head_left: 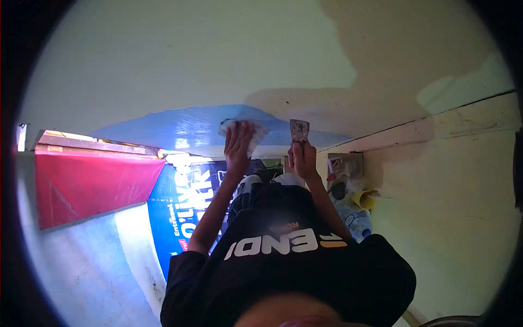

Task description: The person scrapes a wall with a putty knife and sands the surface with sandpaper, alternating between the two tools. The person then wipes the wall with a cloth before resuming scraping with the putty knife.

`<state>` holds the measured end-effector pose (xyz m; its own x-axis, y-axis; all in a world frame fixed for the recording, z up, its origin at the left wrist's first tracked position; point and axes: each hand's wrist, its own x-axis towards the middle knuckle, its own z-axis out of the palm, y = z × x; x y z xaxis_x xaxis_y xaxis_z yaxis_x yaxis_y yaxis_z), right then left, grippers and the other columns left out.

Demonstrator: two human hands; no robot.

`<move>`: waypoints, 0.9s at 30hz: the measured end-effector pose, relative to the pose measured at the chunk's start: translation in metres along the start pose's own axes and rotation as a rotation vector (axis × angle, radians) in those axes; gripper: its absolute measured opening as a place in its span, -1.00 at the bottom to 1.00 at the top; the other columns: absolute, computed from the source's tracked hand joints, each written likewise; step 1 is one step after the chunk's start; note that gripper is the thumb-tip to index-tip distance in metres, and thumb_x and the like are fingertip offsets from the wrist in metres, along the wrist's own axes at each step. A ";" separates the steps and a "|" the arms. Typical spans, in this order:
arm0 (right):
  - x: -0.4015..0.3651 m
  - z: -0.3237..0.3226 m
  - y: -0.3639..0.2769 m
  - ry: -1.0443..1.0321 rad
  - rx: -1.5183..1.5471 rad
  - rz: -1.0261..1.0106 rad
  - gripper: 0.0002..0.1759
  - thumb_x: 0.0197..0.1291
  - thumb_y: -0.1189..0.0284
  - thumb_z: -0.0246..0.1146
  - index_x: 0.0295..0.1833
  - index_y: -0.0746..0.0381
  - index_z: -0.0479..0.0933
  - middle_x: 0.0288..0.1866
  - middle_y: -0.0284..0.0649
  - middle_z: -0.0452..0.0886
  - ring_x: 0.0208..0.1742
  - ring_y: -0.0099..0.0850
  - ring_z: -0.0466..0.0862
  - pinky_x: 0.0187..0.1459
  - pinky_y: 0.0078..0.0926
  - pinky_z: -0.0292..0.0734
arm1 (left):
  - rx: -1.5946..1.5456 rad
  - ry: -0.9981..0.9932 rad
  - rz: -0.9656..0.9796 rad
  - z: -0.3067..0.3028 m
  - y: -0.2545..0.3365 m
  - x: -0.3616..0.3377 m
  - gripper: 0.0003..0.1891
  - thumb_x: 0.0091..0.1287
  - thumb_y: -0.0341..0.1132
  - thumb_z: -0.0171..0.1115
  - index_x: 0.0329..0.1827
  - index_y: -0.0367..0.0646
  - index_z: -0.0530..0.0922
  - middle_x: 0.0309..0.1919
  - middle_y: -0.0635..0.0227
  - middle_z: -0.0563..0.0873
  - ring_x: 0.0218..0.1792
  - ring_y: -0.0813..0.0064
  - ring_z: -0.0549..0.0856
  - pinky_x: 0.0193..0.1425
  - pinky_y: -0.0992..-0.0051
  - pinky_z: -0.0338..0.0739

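Observation:
My left hand (pixel 238 146) presses a crumpled whitish cloth or plastic (pixel 257 136) against the blue patch (pixel 190 126) on the pale surface, fingers spread over it. To the right, my right hand (pixel 303 159) is wrapped round the handle of a scraper (pixel 299 131). Its wide, stained blade points up, close to the lower part of the blue patch. Whether the blade touches the surface cannot be made out.
On the left hangs a red panel (pixel 98 185), with a blue printed banner (pixel 171 218) beside it. A yellow container (pixel 366 199) and clear plastic bottles (pixel 357 222) are at the right of my right arm, near a pale wall (pixel 452 207).

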<state>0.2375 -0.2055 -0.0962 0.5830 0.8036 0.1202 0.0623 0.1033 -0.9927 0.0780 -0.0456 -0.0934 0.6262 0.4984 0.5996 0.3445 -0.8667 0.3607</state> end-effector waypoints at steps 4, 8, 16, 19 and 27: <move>-0.001 0.006 0.021 0.035 -0.146 -0.009 -0.64 0.46 0.25 0.05 -0.35 0.29 0.44 -0.69 -0.34 0.44 -0.69 -0.59 0.47 -0.62 -0.55 0.39 | -0.329 -0.030 -0.563 -0.009 0.010 -0.037 -0.65 0.40 -0.45 0.08 0.23 -0.08 0.55 0.00 0.05 0.70 -0.03 0.07 0.73 -0.10 0.26 0.62; 0.003 0.021 0.027 -0.012 -0.084 0.047 -0.64 0.47 0.29 0.04 -0.37 0.28 0.44 -0.69 -0.34 0.46 -0.70 -0.58 0.47 -0.63 -0.55 0.39 | -0.363 -0.325 -0.753 -0.031 -0.020 -0.066 -0.61 0.47 -0.16 0.08 0.08 -0.36 0.58 -0.42 -0.12 0.69 -0.41 0.28 0.74 -0.39 0.22 0.45; 0.014 0.049 0.021 0.022 0.095 0.140 -0.65 0.46 0.30 0.05 -0.33 0.30 0.48 -0.72 -0.36 0.44 -0.75 -0.62 0.44 -0.68 -0.59 0.33 | -1.681 0.151 -1.228 -0.058 -0.019 -0.059 -0.58 0.44 -0.23 0.16 0.25 -0.27 0.37 0.14 0.15 0.57 0.18 0.29 0.58 0.32 0.24 0.45; 0.015 0.058 0.013 0.023 0.139 0.096 -0.64 0.47 0.29 0.03 -0.36 0.29 0.47 -0.72 -0.38 0.42 -0.75 -0.64 0.40 -0.70 -0.61 0.29 | -1.840 0.239 -1.306 -0.053 -0.019 -0.064 -0.58 0.43 -0.24 0.17 0.27 -0.23 0.37 0.14 0.18 0.57 0.19 0.29 0.57 0.30 0.19 0.46; 0.018 0.072 -0.003 0.070 0.123 0.097 -0.58 0.49 0.26 0.00 -0.44 0.26 0.41 -0.73 -0.38 0.39 -0.77 -0.64 0.39 -0.72 -0.62 0.26 | -1.700 0.138 -1.235 -0.058 -0.038 -0.059 -0.59 0.38 -0.38 0.22 0.26 -0.20 0.38 0.12 0.21 0.57 0.18 0.28 0.57 0.29 0.19 0.48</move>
<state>0.1900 -0.1490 -0.0903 0.6367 0.7709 0.0184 -0.0939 0.1012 -0.9904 -0.0127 -0.0410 -0.1007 0.5563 0.7299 -0.3972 -0.4335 0.6627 0.6106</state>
